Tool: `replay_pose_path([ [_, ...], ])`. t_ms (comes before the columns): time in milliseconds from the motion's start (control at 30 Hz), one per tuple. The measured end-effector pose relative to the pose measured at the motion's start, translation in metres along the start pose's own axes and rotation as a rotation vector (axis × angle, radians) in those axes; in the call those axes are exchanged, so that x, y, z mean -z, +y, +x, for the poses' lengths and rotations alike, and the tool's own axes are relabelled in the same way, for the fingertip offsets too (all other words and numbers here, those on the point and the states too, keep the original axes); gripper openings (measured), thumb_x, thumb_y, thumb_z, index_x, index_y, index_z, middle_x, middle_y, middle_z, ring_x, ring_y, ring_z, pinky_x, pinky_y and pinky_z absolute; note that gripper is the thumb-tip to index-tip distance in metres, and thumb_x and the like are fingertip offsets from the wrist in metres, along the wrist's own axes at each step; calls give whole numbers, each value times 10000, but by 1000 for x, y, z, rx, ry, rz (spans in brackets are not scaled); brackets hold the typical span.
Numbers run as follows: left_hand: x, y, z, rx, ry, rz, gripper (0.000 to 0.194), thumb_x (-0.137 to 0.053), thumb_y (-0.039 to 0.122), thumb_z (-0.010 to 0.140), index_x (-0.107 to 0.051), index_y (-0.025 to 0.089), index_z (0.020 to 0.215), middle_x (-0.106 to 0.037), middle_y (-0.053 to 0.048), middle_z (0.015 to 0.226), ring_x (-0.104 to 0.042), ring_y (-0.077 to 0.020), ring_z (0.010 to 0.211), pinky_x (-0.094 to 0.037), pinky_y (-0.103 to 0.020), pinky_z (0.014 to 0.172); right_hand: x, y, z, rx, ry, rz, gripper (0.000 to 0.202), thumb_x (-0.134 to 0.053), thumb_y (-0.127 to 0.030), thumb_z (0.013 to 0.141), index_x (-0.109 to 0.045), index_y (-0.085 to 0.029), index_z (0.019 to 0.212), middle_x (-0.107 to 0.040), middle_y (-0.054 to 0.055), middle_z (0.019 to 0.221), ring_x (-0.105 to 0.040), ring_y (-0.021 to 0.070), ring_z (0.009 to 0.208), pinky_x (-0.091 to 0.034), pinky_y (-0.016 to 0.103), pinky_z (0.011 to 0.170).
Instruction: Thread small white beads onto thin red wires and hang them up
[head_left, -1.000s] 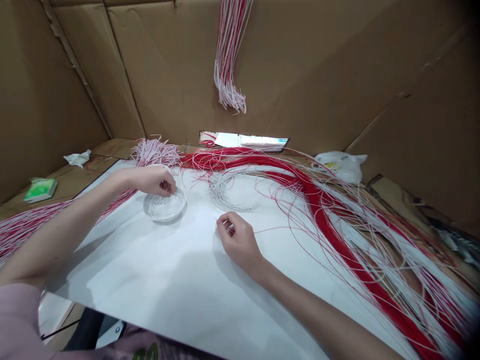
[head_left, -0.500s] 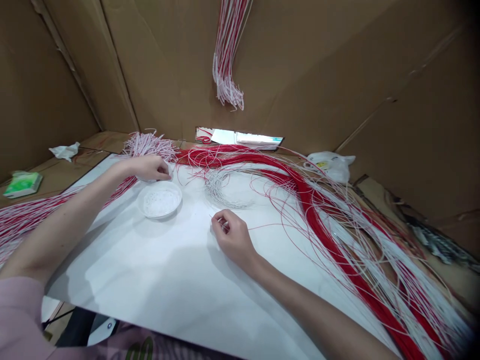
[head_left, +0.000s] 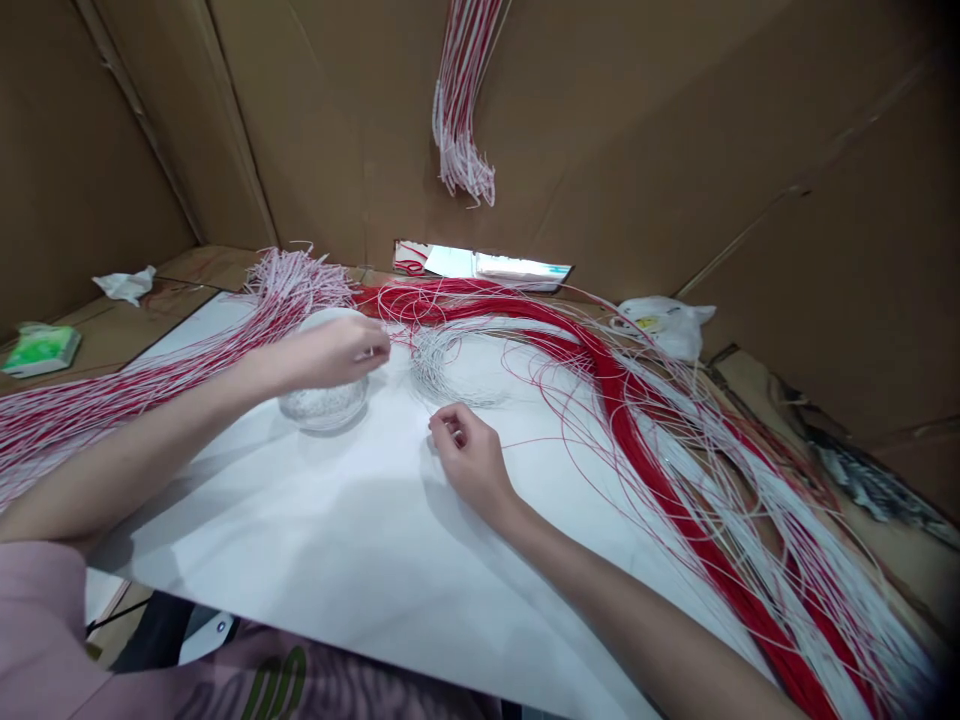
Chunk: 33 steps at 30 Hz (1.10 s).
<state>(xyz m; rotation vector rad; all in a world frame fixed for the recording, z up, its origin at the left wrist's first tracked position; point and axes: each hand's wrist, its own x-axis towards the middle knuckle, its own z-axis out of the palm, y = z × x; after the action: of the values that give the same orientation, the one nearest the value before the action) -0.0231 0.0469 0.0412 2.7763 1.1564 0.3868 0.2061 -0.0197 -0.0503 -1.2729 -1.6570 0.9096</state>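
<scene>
My left hand (head_left: 358,350) is closed in a pinch above the right rim of a white bowl (head_left: 324,408) of small white pieces; what its fingers hold is too small to tell. To the right, my right hand (head_left: 472,455) pinches a thin red cord (head_left: 536,441) that trails off rightward. Just beyond my right hand a coil of thin whitish wire (head_left: 435,370) lies on the white board (head_left: 322,540). A thick bundle of red cords (head_left: 622,400) curves around the coil and down the right side.
Red and white strands (head_left: 150,390) with pale ends lie at the left. A similar bundle (head_left: 465,150) hangs on the cardboard wall. A plastic bag (head_left: 675,328), a tissue pack (head_left: 43,348) and crumpled tissue (head_left: 126,286) lie around the board.
My left hand has moved right, from behind the bowl to over its right side. My right hand keeps its pinch almost in place. The view has shifted slightly.
</scene>
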Motion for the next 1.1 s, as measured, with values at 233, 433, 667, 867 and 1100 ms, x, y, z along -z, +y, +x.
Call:
replay_pose_path([
  [233,-50,72,-17,-85,-263,319,238,-394,79,926,-626,78,876,-636,-147,868,-621,-252,796,-475,-352,711,2,8,7,-72,105,93,175,-552,-370,865,-578,-204,819,-647,21,780,-595,158,680,-453,262,609],
  [433,-80,83,-18,143,-277,378,402,-355,252,997,-510,-53,1209,-538,-335,1268,-528,-385,1239,-463,-459,964,2,11,9,-56,107,84,163,-548,-355,863,-578,-205,804,-652,18,763,-611,162,698,-472,268,645],
  [667,-97,97,-41,79,-150,261,494,-309,296,1009,-402,-53,1346,-414,-343,1422,-365,-405,1382,-422,-501,1057,1,11,10,-62,97,82,146,-547,-338,856,-581,-206,803,-650,13,758,-604,159,685,-464,270,643],
  [867,-102,108,-59,24,-107,184,490,-331,279,1001,-393,-28,1377,-383,-309,1466,-364,-390,1387,-439,-494,1062,1,8,9,-48,81,71,146,-537,-327,854,-576,-206,783,-638,7,738,-587,154,664,-447,270,632],
  [1100,-16,72,-44,38,-7,105,331,-358,298,992,-640,133,1043,-689,-148,1061,-671,-246,955,-538,-360,806,2,3,8,-40,68,50,117,-516,-273,837,-560,-205,752,-603,-14,700,-542,134,624,-423,255,621],
])
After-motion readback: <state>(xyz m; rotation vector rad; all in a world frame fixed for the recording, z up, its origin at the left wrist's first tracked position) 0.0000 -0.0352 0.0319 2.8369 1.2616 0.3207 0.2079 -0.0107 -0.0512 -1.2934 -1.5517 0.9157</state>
